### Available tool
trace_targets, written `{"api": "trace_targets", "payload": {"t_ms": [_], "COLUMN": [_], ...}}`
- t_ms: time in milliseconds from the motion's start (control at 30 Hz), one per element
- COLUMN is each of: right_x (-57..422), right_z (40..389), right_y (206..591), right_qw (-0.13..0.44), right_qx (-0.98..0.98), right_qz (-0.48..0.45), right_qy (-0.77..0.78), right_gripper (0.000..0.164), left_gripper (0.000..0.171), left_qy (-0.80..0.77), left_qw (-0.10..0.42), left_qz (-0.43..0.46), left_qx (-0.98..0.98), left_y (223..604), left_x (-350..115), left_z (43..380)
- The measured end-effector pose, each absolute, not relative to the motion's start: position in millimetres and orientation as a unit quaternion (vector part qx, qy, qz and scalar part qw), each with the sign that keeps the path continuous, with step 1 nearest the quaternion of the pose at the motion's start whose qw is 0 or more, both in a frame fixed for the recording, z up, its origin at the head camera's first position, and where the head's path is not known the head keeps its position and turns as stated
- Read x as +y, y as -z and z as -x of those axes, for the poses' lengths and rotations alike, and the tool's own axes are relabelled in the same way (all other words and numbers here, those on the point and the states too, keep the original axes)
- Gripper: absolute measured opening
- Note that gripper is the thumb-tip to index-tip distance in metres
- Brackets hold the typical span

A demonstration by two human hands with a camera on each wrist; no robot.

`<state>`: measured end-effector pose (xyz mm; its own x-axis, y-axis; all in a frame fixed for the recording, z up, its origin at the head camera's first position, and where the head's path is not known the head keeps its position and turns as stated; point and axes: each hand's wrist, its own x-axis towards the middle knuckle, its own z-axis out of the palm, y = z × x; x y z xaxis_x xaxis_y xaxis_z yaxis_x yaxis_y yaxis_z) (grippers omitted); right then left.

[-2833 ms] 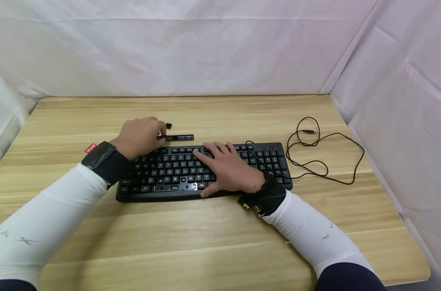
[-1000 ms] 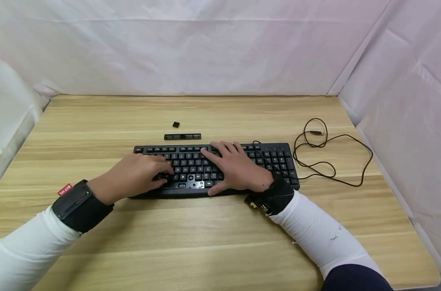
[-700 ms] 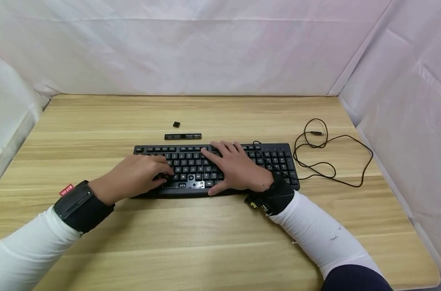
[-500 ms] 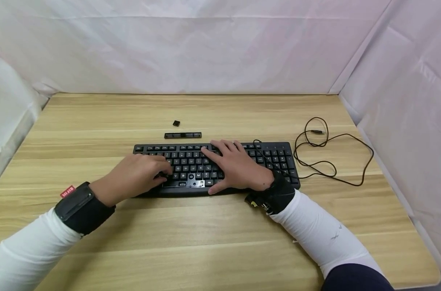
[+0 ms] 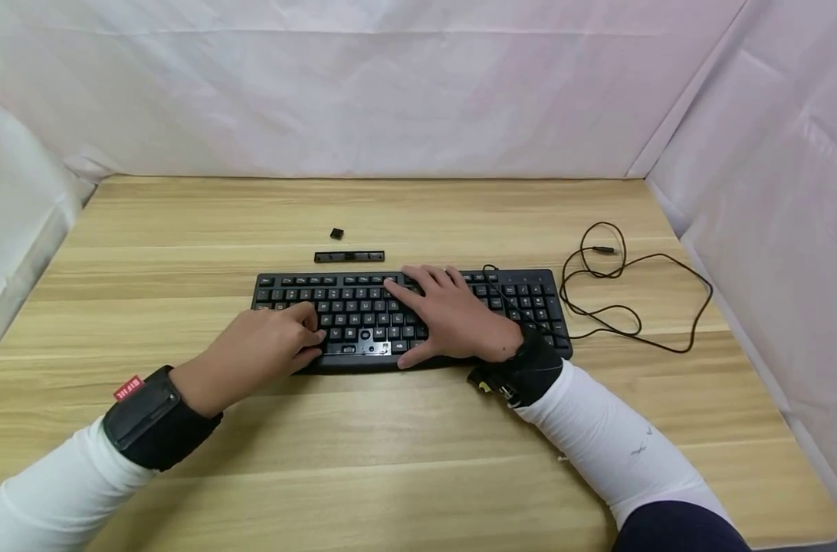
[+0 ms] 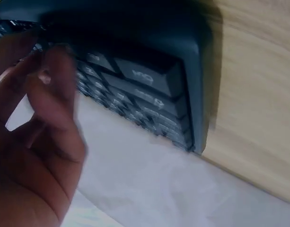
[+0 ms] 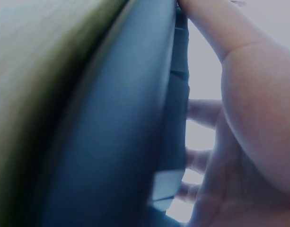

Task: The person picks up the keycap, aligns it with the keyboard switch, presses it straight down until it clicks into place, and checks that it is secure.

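Note:
A black keyboard [image 5: 363,366] lies on the table, with a bare spacebar slot [image 5: 373,349] and an exposed key seat [image 5: 365,335] above it. My left hand [image 5: 267,349] is curled over the keys at its lower left, thumb and index finger close to the keys. Those fingers also appear bent in the left wrist view [image 6: 45,109]; I cannot tell whether a keycap is between them. My right hand [image 5: 453,318] rests spread across the middle right of the keyboard, thumb at the front edge. Behind the keyboard lie a loose spacebar [image 5: 349,257] and a small square keycap [image 5: 337,234].
The keyboard's cable [image 5: 632,307] crosses its right side and loops on the wooden table [image 5: 418,460] at the right, with its plug [image 5: 603,250] inside a loop. White cloth [image 5: 363,92] hangs behind the table and at both sides.
My left hand has come from beside the loose spacebar down to the lower left keys; in the last half second its wrist dropped and its fingers curled more. My right hand stays on the keyboard.

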<state>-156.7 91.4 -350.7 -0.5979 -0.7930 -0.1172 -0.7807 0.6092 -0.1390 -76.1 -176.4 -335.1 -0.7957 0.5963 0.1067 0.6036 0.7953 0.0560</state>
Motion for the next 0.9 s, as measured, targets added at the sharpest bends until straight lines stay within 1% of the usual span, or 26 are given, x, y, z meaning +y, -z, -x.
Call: {"api": "trace_targets", "payload": {"t_ms": [133, 267, 400, 533, 700, 900], "right_x": [93, 95, 93, 92, 93, 90], "right_z": [157, 156, 156, 156, 156, 156], "right_y": [353, 354, 354, 354, 354, 352], "right_qw": [0.074, 0.077, 0.078, 0.072, 0.067, 0.069], "right_qx": [0.895, 0.897, 0.896, 0.896, 0.896, 0.895], "right_qz": [0.438, 0.435, 0.436, 0.438, 0.439, 0.439], "right_qy": [0.033, 0.033, 0.032, 0.030, 0.027, 0.023], "right_gripper": [0.111, 0.112, 0.112, 0.112, 0.112, 0.112], "left_gripper": [0.010, 0.011, 0.010, 0.011, 0.012, 0.019], "left_qy": [0.047, 0.057, 0.074, 0.072, 0.047, 0.042], "left_qw": [0.031, 0.029, 0.053, 0.074, 0.042, 0.005], "left_qz": [0.306, 0.310, 0.294, 0.261, 0.219, 0.195], "left_qx": [-0.950, -0.948, -0.952, -0.960, -0.974, -0.980], "left_y": [335, 331, 325, 318, 314, 318], "left_x": [-173, -172, -177, -178, -176, -174], "left_z": [77, 85, 104, 133, 174, 210]}}
